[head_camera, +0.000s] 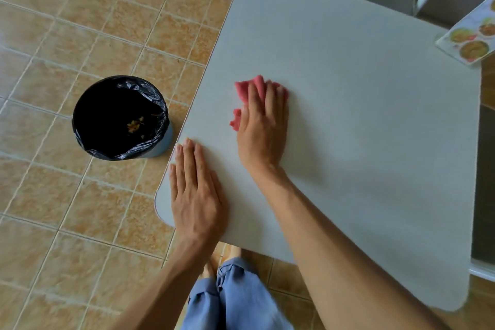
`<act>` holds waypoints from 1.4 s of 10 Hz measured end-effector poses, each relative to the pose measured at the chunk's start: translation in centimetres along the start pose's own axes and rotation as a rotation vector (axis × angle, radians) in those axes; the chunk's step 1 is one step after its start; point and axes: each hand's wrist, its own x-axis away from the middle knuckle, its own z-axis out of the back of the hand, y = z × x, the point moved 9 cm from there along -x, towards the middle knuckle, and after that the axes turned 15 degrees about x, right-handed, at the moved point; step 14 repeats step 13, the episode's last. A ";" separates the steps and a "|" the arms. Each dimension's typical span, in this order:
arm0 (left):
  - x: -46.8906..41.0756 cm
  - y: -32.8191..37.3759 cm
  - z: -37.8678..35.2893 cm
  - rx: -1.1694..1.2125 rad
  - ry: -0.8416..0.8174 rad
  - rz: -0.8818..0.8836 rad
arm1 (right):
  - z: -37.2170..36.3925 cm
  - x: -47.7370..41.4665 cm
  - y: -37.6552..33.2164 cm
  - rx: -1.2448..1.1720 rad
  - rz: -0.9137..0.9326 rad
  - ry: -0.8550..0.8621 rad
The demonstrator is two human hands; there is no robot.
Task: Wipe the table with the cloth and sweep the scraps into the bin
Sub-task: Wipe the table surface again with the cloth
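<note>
Right hand: the right hand [261, 126] lies palm-down on the pink cloth [255, 91], fingers spread and pressing it flat to the counter [361, 115]; the grip is a flat press, not a pinch.
Left hand: the left hand [195, 190] rests open and flat on the near-left corner of the counter, holding nothing, apparently bracing.
Cloth: bunched under the right palm, toward the left side of the counter, its folds poking out past the fingertips and beside the thumb.
How it handles: soft, light and limp, I'd say; it bunches readily, so a broad palm on its middle should keep it gathered better than a fingertip hold at one edge.
Bin: the bin [120, 118] stands on the tiled floor [53, 35] just left of the counter edge, lined with a black bag, with a few yellowish scraps [135, 124] at the bottom.
Counter surface: no scraps that I can make out (though the picture is a little soft).
Far right: a patterned tray [471, 37] overlaps the far-right corner, well apart from the cloth.
Stage: probably late, a finishing wipe.
</note>
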 end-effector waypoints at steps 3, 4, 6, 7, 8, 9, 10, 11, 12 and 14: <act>-0.3 0.9 0.4 0.076 -0.152 0.085 | 4.2 7.6 4.8 -0.237 0.065 -0.131; 1.2 3.4 0.5 0.071 -0.265 0.087 | 9.1 10.9 12.7 -0.310 -0.243 -0.037; 7.8 10.7 -3.0 0.118 -0.452 -0.117 | 15.2 19.4 25.5 -0.221 -0.554 0.035; 11.0 14.3 -5.8 0.136 -0.513 -0.211 | 15.5 21.5 30.5 -0.161 -0.602 0.081; 13.8 18.4 -9.2 0.161 -0.575 -0.331 | 13.4 22.5 33.2 -0.182 -0.561 0.035; 15.4 21.9 -12.6 0.160 -0.591 -0.415 | 10.0 22.8 33.7 0.009 -0.415 -0.170; 16.4 23.4 -15.5 0.081 -0.607 -0.447 | 8.2 22.7 34.7 0.146 -0.315 -0.283; 17.2 23.8 -16.7 -0.040 -0.602 -0.489 | 8.4 22.0 35.6 0.250 -0.266 -0.273; 17.1 23.5 -16.4 -0.159 -0.641 -0.485 | 8.3 21.4 35.7 0.266 -0.243 -0.313; 16.8 24.4 -13.3 -0.179 -0.715 -0.413 | 9.7 21.6 35.8 0.182 -0.237 -0.466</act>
